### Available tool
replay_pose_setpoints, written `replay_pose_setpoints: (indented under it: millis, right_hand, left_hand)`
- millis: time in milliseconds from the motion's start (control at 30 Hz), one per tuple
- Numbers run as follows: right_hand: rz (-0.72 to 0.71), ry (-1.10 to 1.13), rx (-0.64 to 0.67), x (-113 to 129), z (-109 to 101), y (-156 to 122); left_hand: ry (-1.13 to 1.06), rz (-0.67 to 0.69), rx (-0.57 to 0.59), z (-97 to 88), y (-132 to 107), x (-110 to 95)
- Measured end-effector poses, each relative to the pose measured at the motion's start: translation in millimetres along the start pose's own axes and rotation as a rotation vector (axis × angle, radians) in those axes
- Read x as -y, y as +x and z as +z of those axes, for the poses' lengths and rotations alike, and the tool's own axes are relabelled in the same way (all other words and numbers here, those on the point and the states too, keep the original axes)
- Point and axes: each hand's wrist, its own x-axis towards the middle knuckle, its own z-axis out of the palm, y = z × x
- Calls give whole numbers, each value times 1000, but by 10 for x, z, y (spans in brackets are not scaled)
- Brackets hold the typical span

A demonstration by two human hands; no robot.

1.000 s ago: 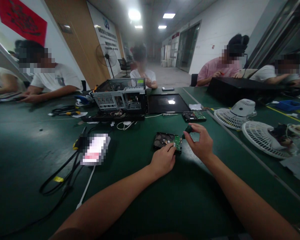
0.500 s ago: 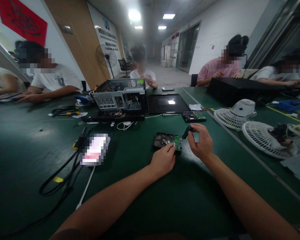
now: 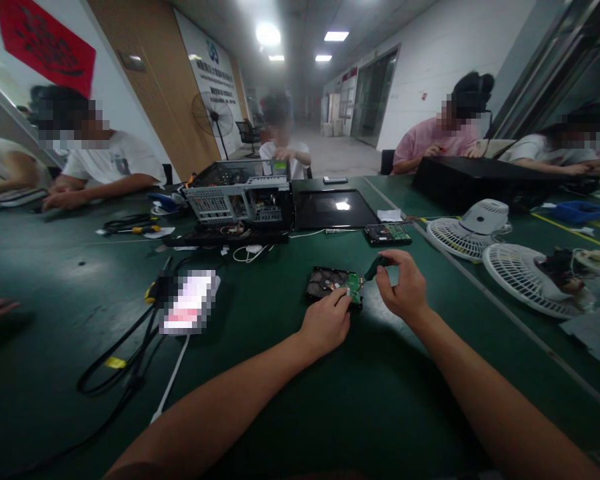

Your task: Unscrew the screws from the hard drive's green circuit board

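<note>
A black hard drive (image 3: 330, 283) with a green circuit board lies on the green table mat (image 3: 280, 373) in front of me. My left hand (image 3: 326, 323) rests on the drive's near edge, fingers curled and pressing on the green board. My right hand (image 3: 403, 287) is closed around the dark green handle of a screwdriver (image 3: 373, 268), whose tip points down at the drive's right end.
Behind the drive stand an open computer case (image 3: 240, 195), a flat black panel (image 3: 334, 208) and a second hard drive (image 3: 387, 233). Fan grilles (image 3: 525, 277) lie at right. Cables and a white device (image 3: 190, 300) lie at left. Several people sit around the table.
My right hand has turned slightly on the screwdriver handle. Another person's fingers have come into view at the far left edge. My left hand and the drive have stayed put.
</note>
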Motion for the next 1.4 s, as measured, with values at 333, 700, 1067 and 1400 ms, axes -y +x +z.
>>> replay_pose_setpoints:
  millis: [333, 700, 1067, 1400]
  right_hand:
    - [-70, -28, -6, 65, -19, 43]
    - [-54, -58, -72, 52, 18, 31]
    - [23, 87, -73, 44, 72, -29]
    - [-25, 16, -11, 82, 74, -62]
  left_hand:
    - [-10, -3, 2, -8, -5, 2]
    - [-6, -6, 1, 8, -4, 12]
    - [-18, 2, -9, -6, -6, 3]
    - [-1, 5, -6, 2, -6, 8]
